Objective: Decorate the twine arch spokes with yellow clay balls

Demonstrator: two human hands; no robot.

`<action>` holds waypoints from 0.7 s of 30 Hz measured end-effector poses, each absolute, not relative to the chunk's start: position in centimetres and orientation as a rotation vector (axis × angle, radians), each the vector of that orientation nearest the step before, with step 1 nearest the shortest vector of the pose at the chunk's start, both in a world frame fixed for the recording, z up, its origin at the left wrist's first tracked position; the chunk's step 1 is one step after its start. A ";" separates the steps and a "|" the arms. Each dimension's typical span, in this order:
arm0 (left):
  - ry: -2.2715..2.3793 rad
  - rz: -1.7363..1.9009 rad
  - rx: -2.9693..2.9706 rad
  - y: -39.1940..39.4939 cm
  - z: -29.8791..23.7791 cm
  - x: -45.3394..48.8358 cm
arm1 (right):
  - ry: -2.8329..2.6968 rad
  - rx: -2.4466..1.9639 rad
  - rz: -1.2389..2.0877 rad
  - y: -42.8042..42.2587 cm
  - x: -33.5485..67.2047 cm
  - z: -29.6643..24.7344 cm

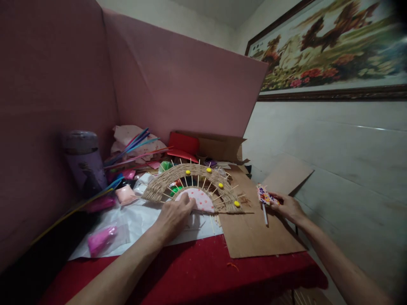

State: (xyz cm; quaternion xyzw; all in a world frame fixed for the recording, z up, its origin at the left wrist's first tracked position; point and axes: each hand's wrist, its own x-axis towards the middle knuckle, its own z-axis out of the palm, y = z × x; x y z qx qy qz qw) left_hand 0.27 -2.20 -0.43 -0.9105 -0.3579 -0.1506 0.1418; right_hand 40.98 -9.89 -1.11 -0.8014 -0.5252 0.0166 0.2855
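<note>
A half-round fan of woven twine and thin sticks (165, 180) is propped over the table, with yellow dots along its band and a pale, red-dotted half circle (203, 201) at its centre. My left hand (176, 214) is closed on the fan's lower edge, fingers against the dotted centre. Farther right, my right hand (288, 207) pinches a small floral-patterned piece (267, 197), white with purple and orange marks. A pale slim stick (265, 215) points down below this piece; whether it is joined to it I cannot tell.
Brown cardboard (254, 237) and white paper (140, 228) lie on the red tablecloth (178, 271). A pink packet (101, 241) rests at the left, before a lilac tumbler (84, 165). Coloured pipe cleaners (136, 142) and a red item (182, 144) crowd the back. Pink panels (184, 76) stand behind.
</note>
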 end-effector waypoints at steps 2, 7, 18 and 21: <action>-1.052 -0.443 -2.634 -2.3 -0.3 0.1 | -1.360 -2.176 -0.007 -10.0 41.3 -1.1; -1.045 -0.349 -2.612 -2.0 0.1 0.2 | -1.392 -2.197 0.033 -10.0 41.5 -1.2; -1.099 -0.431 -2.513 -1.3 0.0 0.0 | -1.572 -2.080 0.159 -9.4 40.9 -2.1; -1.155 -0.483 -2.526 -1.4 0.5 -0.1 | -1.565 -2.076 0.186 -9.4 41.0 -1.7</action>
